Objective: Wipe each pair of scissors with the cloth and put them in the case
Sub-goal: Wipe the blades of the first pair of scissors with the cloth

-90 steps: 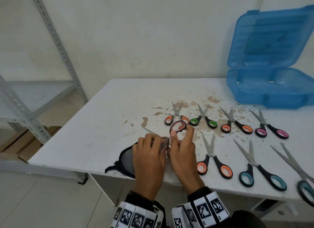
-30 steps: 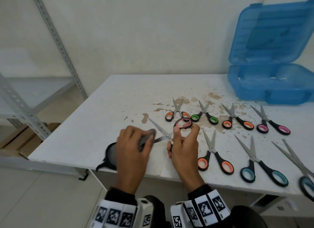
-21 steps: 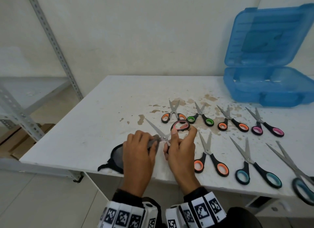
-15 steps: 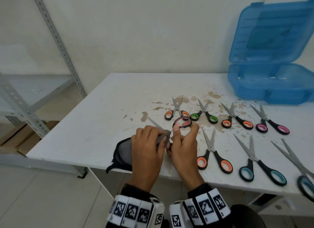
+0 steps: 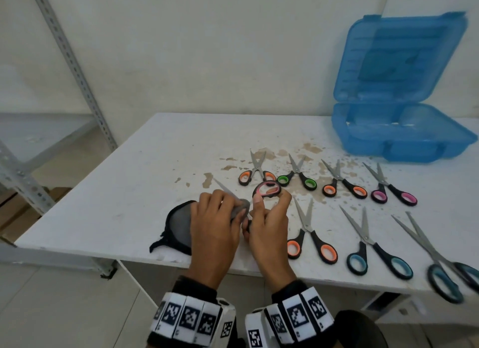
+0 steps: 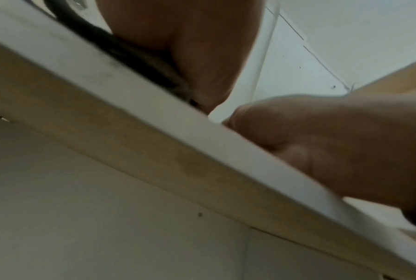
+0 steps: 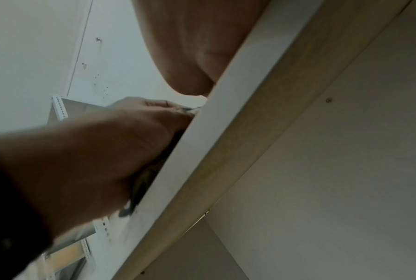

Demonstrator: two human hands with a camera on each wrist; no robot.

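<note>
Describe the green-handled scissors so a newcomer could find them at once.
Start at the open blue case at the table's far right corner. In front of it runs a back row of four small scissors lying on the tabletop. The green-handled scissors are second from the left in that row, the only pair with green-lined finger loops.

You are wearing black sleeves (image 5: 197, 285) and white wristbands (image 5: 191, 316) that are bearing square black-and-white coded markers; hands bare.

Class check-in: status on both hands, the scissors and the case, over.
Left hand grips cloth round blade. Right hand holds pink scissors by handle. Case open, no scissors seen inside; seven pairs wait on table. Nothing blocking.
</note>
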